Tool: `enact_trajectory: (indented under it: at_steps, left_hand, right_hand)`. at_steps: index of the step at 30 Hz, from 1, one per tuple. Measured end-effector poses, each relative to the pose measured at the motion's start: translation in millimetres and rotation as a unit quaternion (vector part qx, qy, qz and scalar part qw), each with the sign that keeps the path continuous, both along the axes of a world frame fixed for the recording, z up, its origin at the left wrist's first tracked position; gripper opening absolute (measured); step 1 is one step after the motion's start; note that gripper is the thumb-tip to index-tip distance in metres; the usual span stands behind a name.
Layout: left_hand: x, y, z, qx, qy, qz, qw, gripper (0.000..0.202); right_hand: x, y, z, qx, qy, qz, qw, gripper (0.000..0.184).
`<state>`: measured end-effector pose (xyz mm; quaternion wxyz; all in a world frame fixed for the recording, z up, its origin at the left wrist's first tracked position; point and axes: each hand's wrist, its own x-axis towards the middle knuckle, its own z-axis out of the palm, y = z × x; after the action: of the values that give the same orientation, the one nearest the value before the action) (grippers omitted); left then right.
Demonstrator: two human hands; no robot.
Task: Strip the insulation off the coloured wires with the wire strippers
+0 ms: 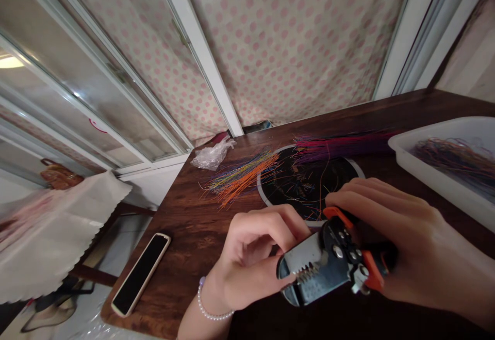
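My right hand (406, 237) is wrapped round the orange-and-black handles of a wire stripper (328, 265), whose grey toothed jaws point left. My left hand (255, 252), with a bead bracelet on the wrist, is curled beside the jaws, its fingertips pinched together close to the teeth; what they pinch is too thin to make out. Both hands hover over the near part of a dark wooden table (193, 226). Just behind them lies a round black mat (301, 180) strewn with thin wire strands.
A fan of orange, yellow and blue wires (240, 175) lies left of the mat, a bundle of red and purple wires (340, 144) behind it. A white tray (433, 170) holding wires stands at right. A phone (141, 273) lies near the left edge, a crumpled plastic bag (212, 155) at the far corner.
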<state>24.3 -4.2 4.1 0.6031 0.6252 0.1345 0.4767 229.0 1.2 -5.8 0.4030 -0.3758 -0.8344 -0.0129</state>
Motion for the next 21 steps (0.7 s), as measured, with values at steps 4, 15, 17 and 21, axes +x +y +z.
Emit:
enact_trajectory:
  at_steps: [4, 15, 17, 21]
  left_hand:
    - [0.8, -1.7, -0.6, -0.01, -0.012, -0.007, 1.0, 0.031]
    - [-0.7, 1.7, -0.7, 0.006, -0.008, -0.007, 1.0, 0.031]
    - [-0.2, 2.3, -0.7, 0.01, -0.006, -0.004, 1.0, 0.032]
    - [2.9, -0.6, -1.1, -0.007, -0.004, 0.015, 1.0, 0.036]
  right_hand:
    - [1.0, -0.6, -1.3, 0.01, 0.0, 0.034, 0.999, 0.034]
    - [2.9, -1.0, -3.2, 0.008, 0.006, 0.038, 0.999, 0.029]
    - [2.1, -1.1, -3.2, 0.01, 0.004, 0.04, 0.999, 0.027]
    - [0.8, -0.2, -1.6, 0.0, -0.008, 0.037, 0.999, 0.028]
